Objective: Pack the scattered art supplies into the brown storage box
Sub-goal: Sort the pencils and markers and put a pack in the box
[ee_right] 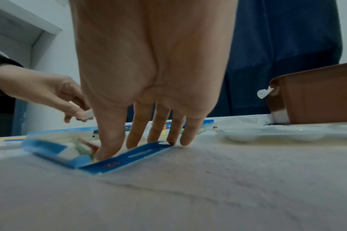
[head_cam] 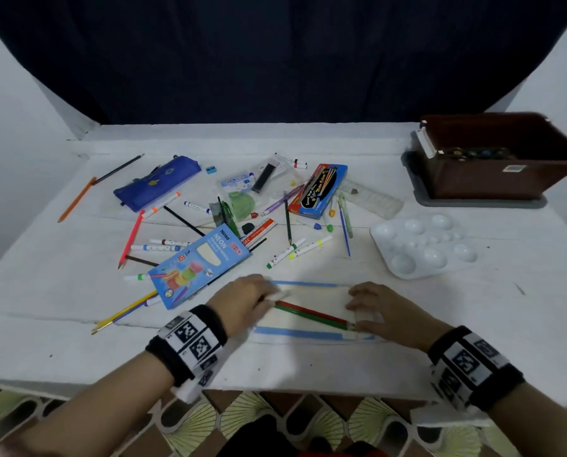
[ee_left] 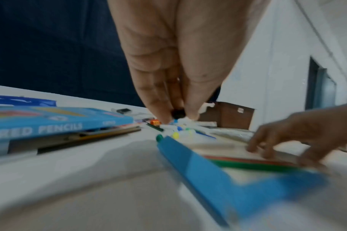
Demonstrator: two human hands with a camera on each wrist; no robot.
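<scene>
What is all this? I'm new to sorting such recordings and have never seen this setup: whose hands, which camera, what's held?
No machine: a person wears three cameras. The wide picture comes from the head; the other two look along each wrist. The left hand pinches what looks like a white marker. The right hand rests straight fingers on a blue-edged open tray holding a red and a green pencil. Markers, pencils, a blue pencil box and a white palette lie on the table; the brown storage box stands far right.
</scene>
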